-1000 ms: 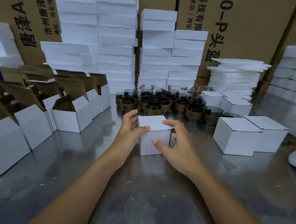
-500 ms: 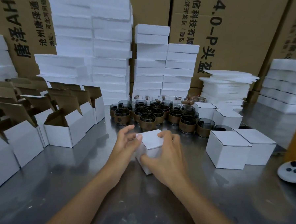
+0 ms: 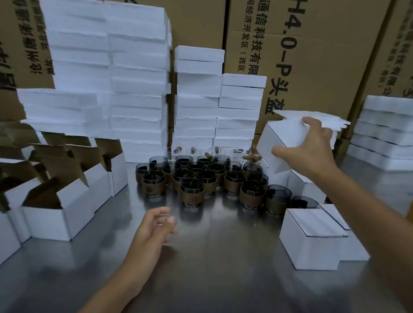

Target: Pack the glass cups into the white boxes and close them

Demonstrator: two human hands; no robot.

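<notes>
Right now your right hand [image 3: 316,147] grips a closed white cardboard box [image 3: 280,138], thumb on its near face and fingers curled over its top edge. The box is up in the air and tilted, above the far right part of the shiny steel table [image 3: 218,276]. Just below it sit rear closed white boxes [image 3: 304,185], and nearer you on the right stands a front pair of closed white boxes [image 3: 311,238], side by side and touching.

Your left hand [image 3: 155,228] holds nothing; its fingers are loose and slightly spread, low over the middle of the table. It looks a little blurred, so whether it touches the steel is hard to say.

Beyond that hand stands the cluster of smoky glass cups with brown sleeves [image 3: 199,177], upright and packed close together, between the two groups of boxes. Along your left runs a row of open white boxes with brown inner flaps [image 3: 54,217], flaps raised.

Behind the cups rise tall stacks of white foam slabs [image 3: 137,81], and behind those stand large brown printed cartons [image 3: 313,54].
</notes>
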